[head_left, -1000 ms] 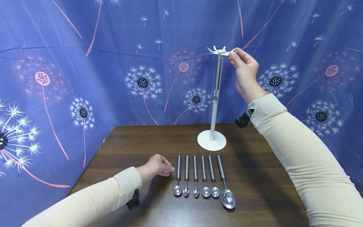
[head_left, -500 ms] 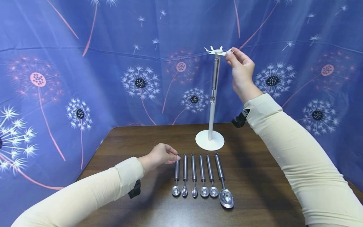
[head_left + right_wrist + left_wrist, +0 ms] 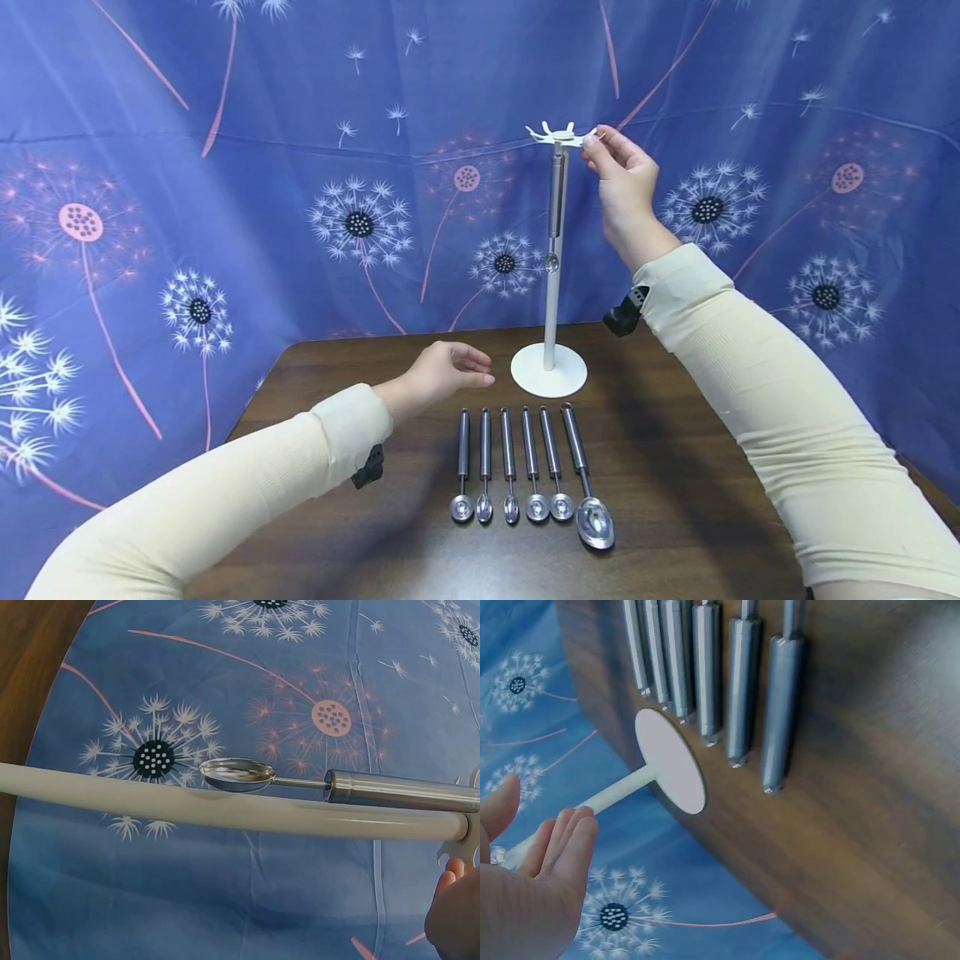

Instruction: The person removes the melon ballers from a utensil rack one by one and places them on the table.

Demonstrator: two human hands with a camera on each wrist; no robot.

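A white utensil stand (image 3: 551,321) rises from a round base, with a ring of hooks (image 3: 558,135) at its top. One metal spoon (image 3: 557,196) hangs there along the pole; the right wrist view shows its oval bowl (image 3: 238,774). My right hand (image 3: 628,183) pinches a hook on the right side of that ring. Left of the base, my left hand (image 3: 442,373) is above the table with relaxed fingers and nothing in them. Below it, several metal spoons and scoops lie in a row, handles away from me, including the leftmost scoop (image 3: 462,454) and a larger spoon (image 3: 595,523) at the right.
The dark wooden table (image 3: 360,533) carries the stand near its back edge. Behind it hangs a blue curtain (image 3: 337,100) with a dandelion print. Small black cameras sit on both wrists, such as the right wrist camera (image 3: 626,312).
My left hand has moved up from beside the leftmost scoop, past its handle end, toward the stand, its fingers spreading. My right hand keeps its pinch on the hook. The view has shifted slightly.
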